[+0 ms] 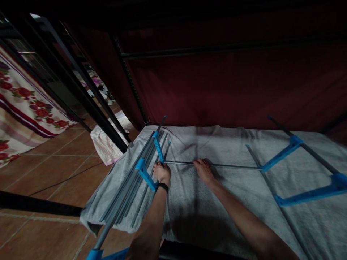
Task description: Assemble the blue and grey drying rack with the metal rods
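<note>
A thin grey metal tube runs crosswise between two frame sides made of grey poles and blue plastic connectors. My left hand, with a black band at the wrist, is closed around the low end of the left blue connector, where the tube meets it. A second blue connector lies just left of that wrist. My right hand grips the tube near its middle. At its far end the tube meets the right blue connector. The fingertips of my left hand are partly hidden.
Several loose grey tubes lie under the left frame side on a grey blanket. Another blue connector is at the right. Black metal posts stand at the left, and a dark red curtain hangs behind. Tiled floor shows at the left.
</note>
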Demonstrator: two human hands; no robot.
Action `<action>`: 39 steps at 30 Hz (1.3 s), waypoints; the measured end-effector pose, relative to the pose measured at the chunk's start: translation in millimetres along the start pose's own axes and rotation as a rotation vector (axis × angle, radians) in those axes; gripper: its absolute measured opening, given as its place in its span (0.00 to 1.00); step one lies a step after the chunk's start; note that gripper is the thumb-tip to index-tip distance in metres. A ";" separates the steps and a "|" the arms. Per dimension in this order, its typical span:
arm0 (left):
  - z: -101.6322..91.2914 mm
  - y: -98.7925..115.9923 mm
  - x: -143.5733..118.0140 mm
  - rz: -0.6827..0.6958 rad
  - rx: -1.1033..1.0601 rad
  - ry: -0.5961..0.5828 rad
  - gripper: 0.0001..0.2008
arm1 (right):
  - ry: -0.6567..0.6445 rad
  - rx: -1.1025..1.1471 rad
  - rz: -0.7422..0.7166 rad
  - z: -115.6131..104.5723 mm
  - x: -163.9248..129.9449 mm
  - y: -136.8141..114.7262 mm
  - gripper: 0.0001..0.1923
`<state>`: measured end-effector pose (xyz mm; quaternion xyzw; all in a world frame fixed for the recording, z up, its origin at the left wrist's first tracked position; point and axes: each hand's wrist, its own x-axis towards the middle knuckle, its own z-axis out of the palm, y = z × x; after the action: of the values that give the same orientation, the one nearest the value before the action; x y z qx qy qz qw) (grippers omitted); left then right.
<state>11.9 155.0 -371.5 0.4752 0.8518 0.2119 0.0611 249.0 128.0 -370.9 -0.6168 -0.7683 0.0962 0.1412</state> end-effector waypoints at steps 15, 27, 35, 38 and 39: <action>2.4 1.4 -5.5 0.039 0.026 0.044 0.15 | 0.003 0.062 -0.052 6.3 4.2 3.5 0.16; 16.3 -1.0 -5.7 0.046 0.080 0.114 0.16 | -0.003 0.084 -0.057 8.8 7.8 6.0 0.14; 6.7 3.0 -10.4 0.053 0.060 0.067 0.15 | -0.055 -0.019 -0.062 -3.0 1.5 -2.3 0.16; 1.5 0.8 -11.6 0.065 0.007 0.069 0.17 | -0.050 -0.079 -0.057 -7.6 -1.7 -7.6 0.16; 0.0 -0.2 -11.7 0.072 -0.015 0.069 0.18 | -0.048 -0.095 -0.058 -8.9 -2.3 -9.2 0.16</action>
<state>18.2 145.1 -372.7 0.4976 0.8341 0.2367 0.0275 244.0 123.5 -359.7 -0.5979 -0.7927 0.0700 0.0961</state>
